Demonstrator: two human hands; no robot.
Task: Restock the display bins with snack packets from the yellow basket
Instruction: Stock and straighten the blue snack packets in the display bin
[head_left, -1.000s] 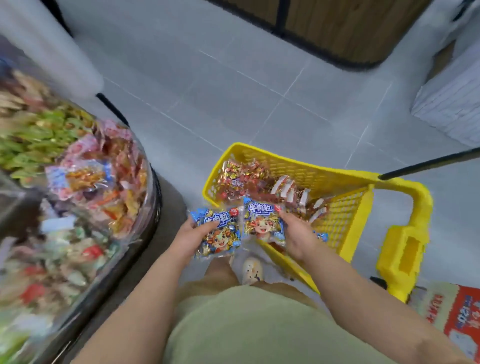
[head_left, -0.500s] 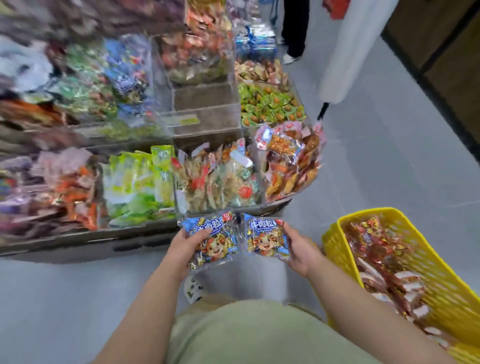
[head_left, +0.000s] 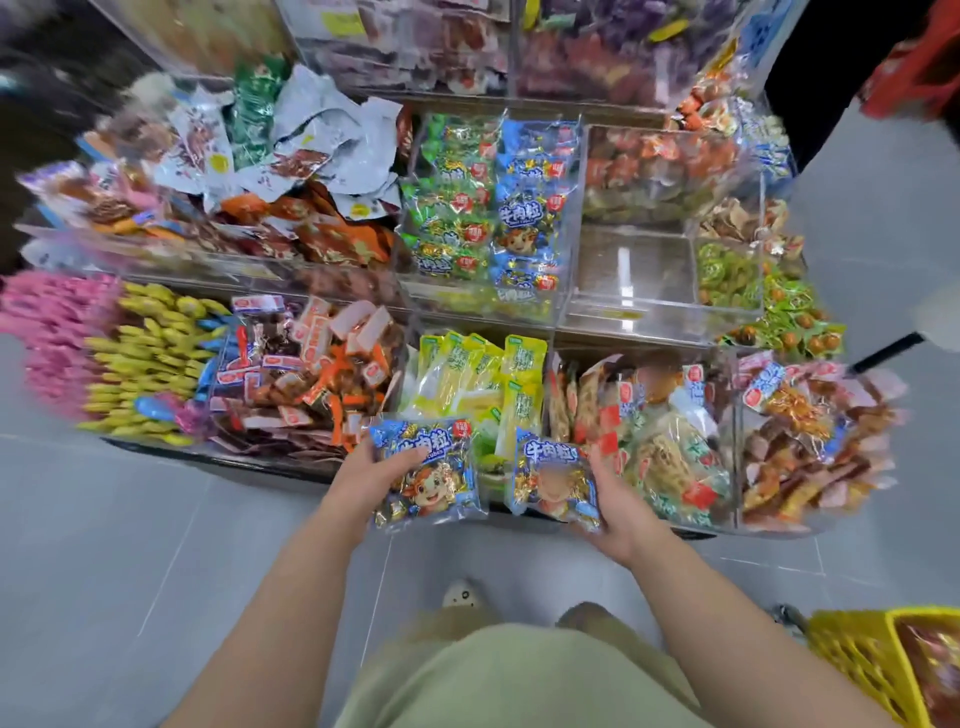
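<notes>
Blue snack packet (head_left: 431, 478) in left hand (head_left: 363, 470), second packet (head_left: 553, 480) in right hand (head_left: 618, 506)

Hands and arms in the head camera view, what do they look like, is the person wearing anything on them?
Both are bare. The left hand and right hand have no gloves, and no rings, watch or bracelet can be made out. The left forearm and right forearm show no sleeves within the frame, and no markings are visible.
</notes>
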